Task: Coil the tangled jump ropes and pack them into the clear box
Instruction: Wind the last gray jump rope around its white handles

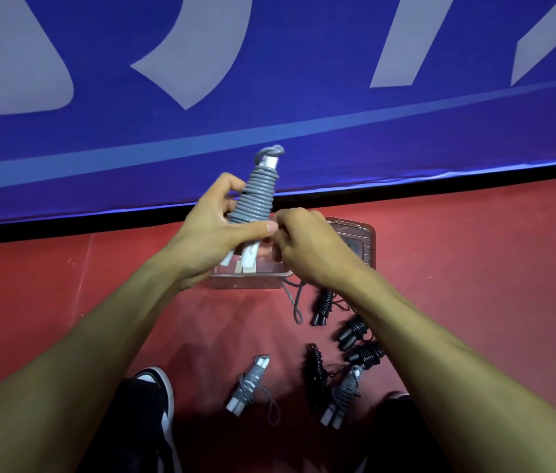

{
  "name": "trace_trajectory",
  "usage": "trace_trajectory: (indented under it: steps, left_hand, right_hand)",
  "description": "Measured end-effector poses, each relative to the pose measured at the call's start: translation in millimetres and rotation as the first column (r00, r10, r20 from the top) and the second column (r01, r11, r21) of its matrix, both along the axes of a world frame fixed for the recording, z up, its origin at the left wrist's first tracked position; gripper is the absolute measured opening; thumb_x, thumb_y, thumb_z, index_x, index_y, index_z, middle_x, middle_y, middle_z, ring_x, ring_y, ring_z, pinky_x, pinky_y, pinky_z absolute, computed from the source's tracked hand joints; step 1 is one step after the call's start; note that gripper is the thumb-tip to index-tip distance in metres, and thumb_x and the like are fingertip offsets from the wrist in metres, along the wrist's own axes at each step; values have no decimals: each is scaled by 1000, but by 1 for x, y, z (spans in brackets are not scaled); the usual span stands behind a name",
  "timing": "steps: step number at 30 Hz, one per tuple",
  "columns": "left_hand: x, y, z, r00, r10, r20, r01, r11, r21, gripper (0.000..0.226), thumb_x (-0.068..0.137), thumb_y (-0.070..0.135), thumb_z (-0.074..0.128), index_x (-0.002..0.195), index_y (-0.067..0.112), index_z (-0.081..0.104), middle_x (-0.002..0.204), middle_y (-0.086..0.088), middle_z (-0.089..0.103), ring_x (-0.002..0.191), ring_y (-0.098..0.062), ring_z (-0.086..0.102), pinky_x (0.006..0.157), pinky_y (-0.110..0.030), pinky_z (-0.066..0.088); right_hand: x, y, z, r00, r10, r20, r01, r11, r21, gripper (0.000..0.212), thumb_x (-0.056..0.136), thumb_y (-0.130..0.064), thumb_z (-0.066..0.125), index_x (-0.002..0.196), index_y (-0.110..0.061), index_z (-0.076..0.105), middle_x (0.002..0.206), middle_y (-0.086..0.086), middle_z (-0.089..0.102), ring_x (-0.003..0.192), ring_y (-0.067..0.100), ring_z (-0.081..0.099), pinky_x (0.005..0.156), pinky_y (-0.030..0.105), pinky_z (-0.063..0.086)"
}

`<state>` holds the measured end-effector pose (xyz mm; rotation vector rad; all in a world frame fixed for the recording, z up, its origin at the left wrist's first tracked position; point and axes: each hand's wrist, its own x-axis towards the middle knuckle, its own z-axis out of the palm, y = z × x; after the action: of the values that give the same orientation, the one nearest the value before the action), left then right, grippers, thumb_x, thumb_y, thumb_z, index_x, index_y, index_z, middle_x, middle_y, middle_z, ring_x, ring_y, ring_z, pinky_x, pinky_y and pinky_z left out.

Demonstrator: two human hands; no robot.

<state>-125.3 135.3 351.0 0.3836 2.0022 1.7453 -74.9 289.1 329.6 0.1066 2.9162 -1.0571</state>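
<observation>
My left hand grips a grey jump rope wound tightly around its two white handles, held upright above the clear box. My right hand is closed beside the bundle's lower end, pinching the loose rope tail, which dangles down to the floor. On the red floor below lie coiled ropes: a grey one at the centre, another grey one to the right, and several black ones.
The box lid lies flat behind my right hand. A blue banner with pale letters stands along the floor's far edge. My black and white shoe sits at the lower left.
</observation>
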Motion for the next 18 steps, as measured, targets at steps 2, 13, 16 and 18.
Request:
trace_trajectory:
  steps: [2,13,16,18]
  left_hand:
    - [-3,-3,-1,998,61,-11,-61,998,-14,54,72,13,87,107,18,46,93,-10,66,78,-28,68,80,-63,57]
    - [-3,-1,-4,996,90,-9,-89,996,17,45,82,3,78,111,10,44,84,-13,68,63,-19,63,63,-32,58]
    - [-2,0,1,995,38,96,-48,994,94,23,91,3,66,112,4,55,93,-18,62,72,-21,62,66,-29,56]
    - [0,3,5,975,-33,219,-14,978,208,20,98,0,49,117,-2,54,93,-21,60,67,-19,63,61,-25,55]
  right_hand:
    - [-1,3,-4,1000,-14,4,14,1000,11,18,93,-15,48,77,-16,56,77,8,68,76,34,63,70,49,55]
    - [0,0,3,998,15,-53,-15,1000,-1,30,105,-27,45,80,-17,59,77,2,65,73,26,58,67,44,50]
    - [0,1,4,999,-10,-45,9,1000,-18,33,105,-31,44,79,-17,60,77,4,66,75,28,60,69,45,50]
    - [-1,2,3,999,-30,-28,29,999,-30,38,106,-34,44,76,-17,59,75,4,66,74,28,61,70,45,51]
